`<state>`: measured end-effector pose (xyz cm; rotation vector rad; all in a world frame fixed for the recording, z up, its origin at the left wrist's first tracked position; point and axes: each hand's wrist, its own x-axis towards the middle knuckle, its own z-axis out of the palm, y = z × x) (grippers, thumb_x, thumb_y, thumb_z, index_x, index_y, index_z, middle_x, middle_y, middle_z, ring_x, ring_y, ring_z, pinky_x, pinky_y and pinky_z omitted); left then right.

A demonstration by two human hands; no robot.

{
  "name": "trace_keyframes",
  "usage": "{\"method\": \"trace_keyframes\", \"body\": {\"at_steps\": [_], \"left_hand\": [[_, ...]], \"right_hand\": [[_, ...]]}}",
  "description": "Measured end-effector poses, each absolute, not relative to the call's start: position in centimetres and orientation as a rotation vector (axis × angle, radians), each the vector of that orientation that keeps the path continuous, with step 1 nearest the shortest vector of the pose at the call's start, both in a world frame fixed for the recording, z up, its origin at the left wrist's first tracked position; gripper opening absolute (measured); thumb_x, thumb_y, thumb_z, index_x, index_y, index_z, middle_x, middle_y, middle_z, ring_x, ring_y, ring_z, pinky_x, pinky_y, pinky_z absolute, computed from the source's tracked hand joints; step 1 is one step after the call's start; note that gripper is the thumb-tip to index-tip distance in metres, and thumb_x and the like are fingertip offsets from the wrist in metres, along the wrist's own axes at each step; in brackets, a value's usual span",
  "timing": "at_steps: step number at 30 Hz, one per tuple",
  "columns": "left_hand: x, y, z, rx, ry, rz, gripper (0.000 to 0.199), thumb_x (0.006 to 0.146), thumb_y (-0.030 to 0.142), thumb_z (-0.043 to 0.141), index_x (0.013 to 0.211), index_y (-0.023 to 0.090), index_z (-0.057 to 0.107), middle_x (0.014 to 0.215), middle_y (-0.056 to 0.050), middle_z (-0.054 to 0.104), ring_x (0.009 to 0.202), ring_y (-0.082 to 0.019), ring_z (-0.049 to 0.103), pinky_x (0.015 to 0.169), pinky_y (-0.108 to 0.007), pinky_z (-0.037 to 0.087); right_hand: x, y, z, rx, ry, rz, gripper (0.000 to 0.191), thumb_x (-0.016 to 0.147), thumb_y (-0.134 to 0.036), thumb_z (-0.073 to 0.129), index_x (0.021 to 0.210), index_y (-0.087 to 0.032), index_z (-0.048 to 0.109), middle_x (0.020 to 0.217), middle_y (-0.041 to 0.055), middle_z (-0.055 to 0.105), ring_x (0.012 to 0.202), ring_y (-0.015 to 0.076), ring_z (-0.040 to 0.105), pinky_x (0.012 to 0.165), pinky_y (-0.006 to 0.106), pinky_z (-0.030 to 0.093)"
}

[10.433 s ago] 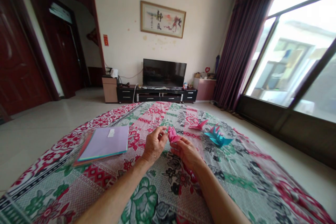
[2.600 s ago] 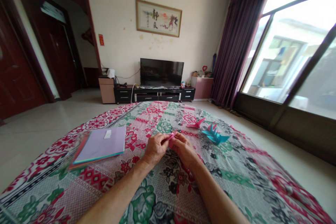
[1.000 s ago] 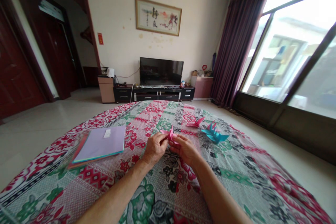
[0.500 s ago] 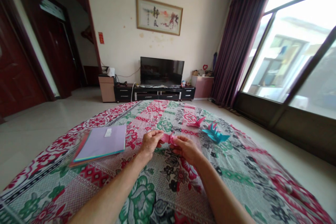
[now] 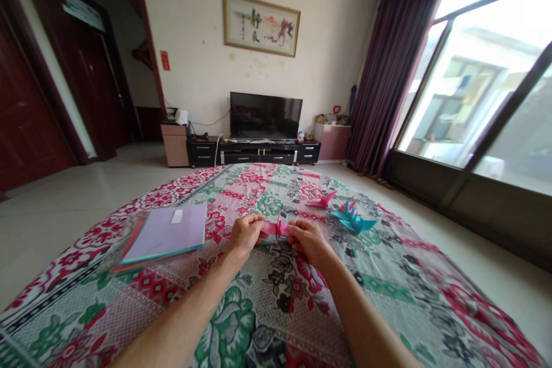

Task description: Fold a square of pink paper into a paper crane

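A pink folded paper crane (image 5: pixel 279 229) is held between my two hands over the patterned tablecloth, a thin point of it sticking up in the middle. My left hand (image 5: pixel 248 234) pinches one wing between thumb and fingers. On the opposite side, my right hand (image 5: pixel 309 239) grips the other wing, close to the body. Beyond my right hand lie a pink paper crane (image 5: pixel 322 200) and a group of blue paper cranes (image 5: pixel 354 220), with a bit of pink paper behind the blue.
Left of my hands is a stack of coloured paper (image 5: pixel 166 234), lilac on top, with a small white label (image 5: pixel 176 217). The round table's floral cloth (image 5: pixel 233 316) spreads under everything. Past its far edge stand a low black cabinet (image 5: pixel 259 152) and a television (image 5: pixel 266 116).
My right hand has shifted slightly outward along the pink crane's wing. The wings are now spread straighter and the upright point shows more clearly. The other cranes and the paper stack stay put.
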<state>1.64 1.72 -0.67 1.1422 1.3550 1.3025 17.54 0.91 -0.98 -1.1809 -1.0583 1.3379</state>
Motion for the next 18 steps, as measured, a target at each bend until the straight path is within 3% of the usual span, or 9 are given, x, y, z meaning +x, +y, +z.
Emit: {"method": "trace_keyframes", "body": {"at_steps": [18], "left_hand": [[1.55, 1.88, -1.16, 1.181, 1.424, 1.273, 0.026, 0.065, 0.022, 0.054, 0.087, 0.014, 0.065, 0.057, 0.000, 0.064, 0.050, -0.013, 0.060, 0.040, -0.017, 0.040]], "right_hand": [[17.75, 0.77, -0.81, -1.369, -1.146, 1.287, 0.017, 0.066, -0.030, 0.058, 0.076, -0.017, 0.056, 0.047, -0.0057, 0.055, 0.031, 0.0049, 0.040, 0.031, 0.015, 0.023]]}}
